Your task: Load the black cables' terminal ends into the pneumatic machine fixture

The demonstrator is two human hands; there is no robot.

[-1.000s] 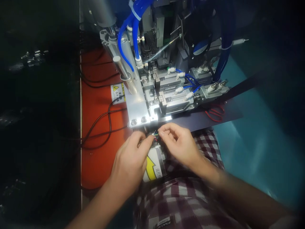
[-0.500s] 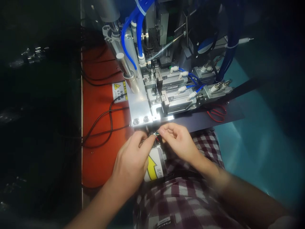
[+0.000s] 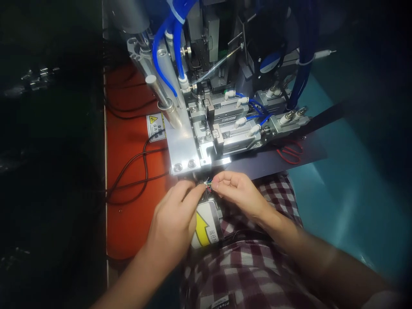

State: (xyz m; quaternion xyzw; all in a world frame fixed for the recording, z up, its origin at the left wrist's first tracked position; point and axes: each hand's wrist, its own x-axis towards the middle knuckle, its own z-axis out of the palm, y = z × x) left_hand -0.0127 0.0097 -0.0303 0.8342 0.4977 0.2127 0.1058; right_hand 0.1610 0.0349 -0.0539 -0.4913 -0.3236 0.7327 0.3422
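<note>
Several thin coloured wires [image 3: 208,186], red, green and white among them, fan out between my two hands. My left hand [image 3: 176,214] is closed, thumb and index finger pinching the wires at a small pale end; what lies beneath the fingers is hidden. From the other side my right hand [image 3: 236,189] pinches at the wires with thumb and forefinger, the other fingers curled. Both hands are just in front of the machine's metal plate [image 3: 184,150], above a white label with a yellow arrow [image 3: 203,225].
Behind the hands stands a machine with metal cylinders [image 3: 236,124] and blue air hoses [image 3: 178,43]. Black cables [image 3: 144,161] loop over the orange base [image 3: 128,223] on the left. Red-handled scissors [image 3: 291,153] lie on a dark plate [image 3: 257,165] at the right.
The whole view has shifted slightly, so the machine appears further left. My right hand's fingertips have closed in on the wires beside my left thumb; my left hand keeps its pinch.
</note>
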